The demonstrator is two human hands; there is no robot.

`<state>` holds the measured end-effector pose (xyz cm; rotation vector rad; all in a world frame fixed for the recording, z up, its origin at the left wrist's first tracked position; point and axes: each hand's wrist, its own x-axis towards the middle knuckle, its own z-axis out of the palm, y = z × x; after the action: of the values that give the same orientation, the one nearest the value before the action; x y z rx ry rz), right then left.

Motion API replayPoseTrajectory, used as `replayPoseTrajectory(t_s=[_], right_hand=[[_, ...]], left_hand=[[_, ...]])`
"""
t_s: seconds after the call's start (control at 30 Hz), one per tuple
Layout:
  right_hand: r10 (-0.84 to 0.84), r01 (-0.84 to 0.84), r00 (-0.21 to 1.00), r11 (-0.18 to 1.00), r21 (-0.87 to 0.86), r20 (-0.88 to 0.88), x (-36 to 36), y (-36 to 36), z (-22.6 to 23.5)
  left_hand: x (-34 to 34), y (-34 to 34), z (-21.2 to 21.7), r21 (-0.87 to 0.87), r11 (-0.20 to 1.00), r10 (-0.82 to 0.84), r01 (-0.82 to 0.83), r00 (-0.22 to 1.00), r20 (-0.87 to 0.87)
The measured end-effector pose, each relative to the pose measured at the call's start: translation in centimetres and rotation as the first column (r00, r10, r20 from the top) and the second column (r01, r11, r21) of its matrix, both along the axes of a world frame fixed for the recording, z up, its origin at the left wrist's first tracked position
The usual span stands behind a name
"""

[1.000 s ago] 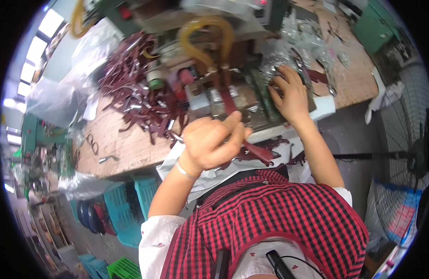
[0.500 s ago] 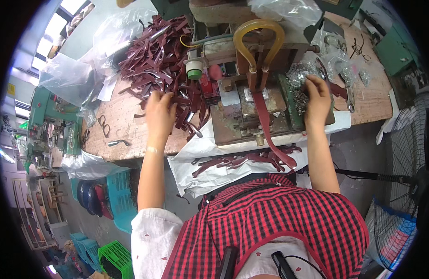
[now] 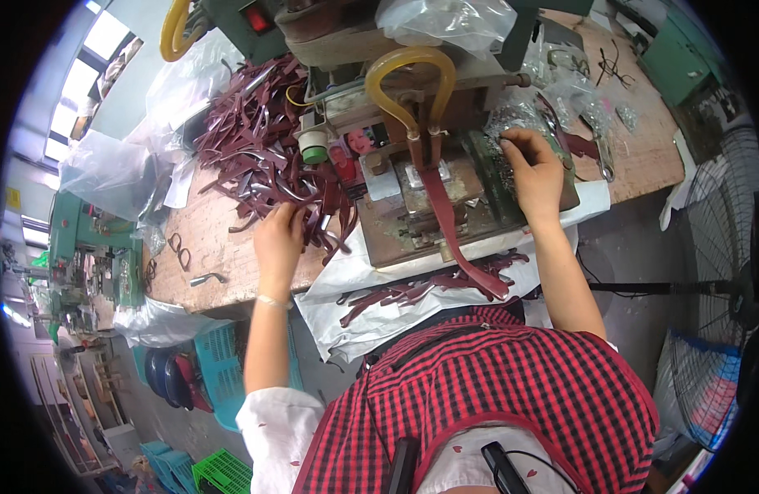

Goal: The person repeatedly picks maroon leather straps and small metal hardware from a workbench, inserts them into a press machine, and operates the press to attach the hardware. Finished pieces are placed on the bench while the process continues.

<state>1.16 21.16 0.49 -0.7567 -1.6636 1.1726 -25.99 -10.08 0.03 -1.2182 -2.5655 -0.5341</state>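
My left hand (image 3: 278, 247) is at the near edge of a heap of dark red, leather-like straps (image 3: 268, 177). Its fingers are bent and drawn together against the straps; what lies between them is hidden. My right hand (image 3: 537, 181) hovers over a green tray holding small shiny metal pieces (image 3: 501, 169). Thumb and forefinger meet in a pinch, and anything in it is too small to make out. Between my hands stands a bench press (image 3: 470, 218). One dark red strap (image 3: 447, 222) hangs from under its head, its wide end over the front edge.
More straps (image 3: 429, 288) lie on a white sheet (image 3: 330, 309) below the press. Scissors (image 3: 180, 251) and a small curved metal piece (image 3: 207, 278) rest on the table at left. Plastic bags (image 3: 116, 177) lie behind. A black fan (image 3: 717, 288) stands at right.
The view has shifted. My left hand has drawn back to the heap's near edge, fingers closer together. My right thumb and forefinger have come together over the tray. The strap still hangs from the press.
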Motion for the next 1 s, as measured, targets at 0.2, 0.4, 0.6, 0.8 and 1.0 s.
replayPoseTrajectory(t_s=[0.2, 0.4, 0.6, 0.8, 1.0], right_hand=[[-0.186, 0.184, 0.972, 0.982, 0.027, 0.143, 5.9, -1.1, 0.0], [0.189, -0.194, 0.981, 0.971, 0.142, 0.047, 2.2, -5.0, 7.4], [0.245, -0.248, 0.955, 0.969, 0.0, -0.165, -3.4, -7.2, 6.6], [0.373, -0.452, 0.881, 0.845, -0.287, -0.29, -3.2, -7.4, 8.7], [0.377, -0.432, 0.878, 0.89, -0.148, -0.297, -1.0, -10.3, 10.0]], left_hand=[[-1.0, 1.4, -2.4, 0.549, 0.807, 0.15, -0.217, 0.975, 0.166], [2.9, 4.0, 2.4, 0.718, 0.687, -0.167, -0.113, 0.937, 0.307], [7.0, 3.9, -0.3, 0.799, 0.55, -0.221, -0.243, 0.88, 0.42], [9.5, 4.9, 7.0, 0.925, 0.381, -0.331, 0.004, 0.934, 0.133], [13.7, 6.2, 10.0, 0.644, 0.556, -0.394, 0.526, 0.849, -0.353]])
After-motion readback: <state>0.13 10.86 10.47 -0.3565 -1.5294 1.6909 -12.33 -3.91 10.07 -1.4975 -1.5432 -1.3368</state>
